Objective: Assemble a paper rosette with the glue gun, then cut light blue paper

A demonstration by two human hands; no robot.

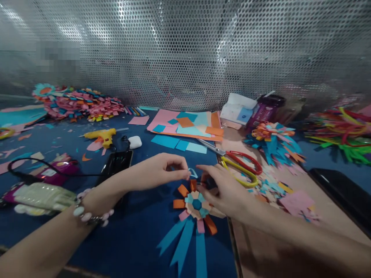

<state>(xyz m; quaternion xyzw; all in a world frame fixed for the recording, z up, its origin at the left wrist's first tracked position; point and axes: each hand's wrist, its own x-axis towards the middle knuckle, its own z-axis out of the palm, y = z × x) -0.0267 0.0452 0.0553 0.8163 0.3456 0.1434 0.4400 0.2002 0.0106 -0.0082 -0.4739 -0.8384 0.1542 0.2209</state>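
Observation:
My left hand (169, 170) is closed in a pinch above the paper flower. At its fingertips is a small bent strip of light-blue paper (193, 173). My right hand (222, 189) hovers over the flower's upper right side, its index finger and thumb apart and nothing visible between them. Below both hands lies the paper flower (197, 204), with a blue centre, a ring of pale blue and cream folds, and orange and pink loops around it. Three blue paper tails (185, 245) with notched ends spread from its lower edge. My right hand hides part of its right side.
Scissors (243, 166) with red and yellow handles lie right of my hands, near paper scraps (269, 189). Coloured paper sheets (185, 123) are stacked behind. On the left are a yellow glue gun (101, 135), a phone (117, 164) and a cable. A black phone (342, 193) lies far right.

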